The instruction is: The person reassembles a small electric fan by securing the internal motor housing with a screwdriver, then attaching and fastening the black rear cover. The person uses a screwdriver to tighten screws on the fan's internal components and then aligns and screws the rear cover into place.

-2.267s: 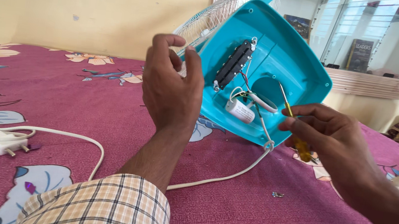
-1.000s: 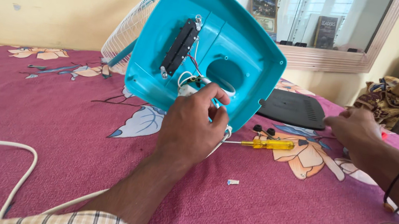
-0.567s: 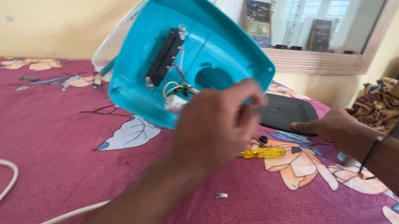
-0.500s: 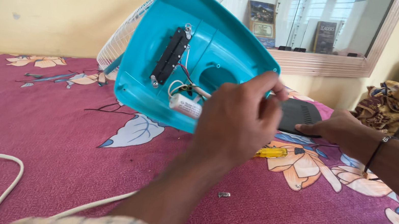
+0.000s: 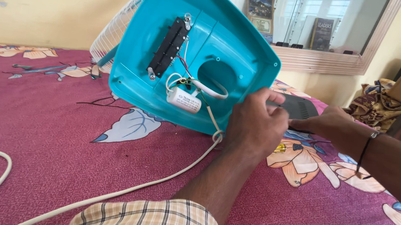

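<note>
At the centre of the bed (image 5: 54, 124), the turquoise fan base (image 5: 203, 51) stands tipped on its lower edge, its open underside facing the camera — black switch strip (image 5: 169, 46) at ten o'clock of the round hole, white capacitor (image 5: 184, 100) at seven o'clock. A second ago the left hand (image 5: 257, 122) was pressed among the wires inside; now it has moved out to the base's rim at four o'clock, fingers curled shut over that edge, steadying the shell. The right hand (image 5: 330, 125) has put down the yellow screwdriver (image 5: 279, 147), which peeks out just behind the left hand, and has reached to the black cover plate (image 5: 300, 107) at three o'clock — its fingers lie on the plate's near edge, though whether the grip has closed around it I cannot tell. So the work inside looks finished and the cover is next in hand. Both forearms stretch forward, the left one nearly straight. A white power cord (image 5: 149, 186) trails off toward seven o'clock.
</note>
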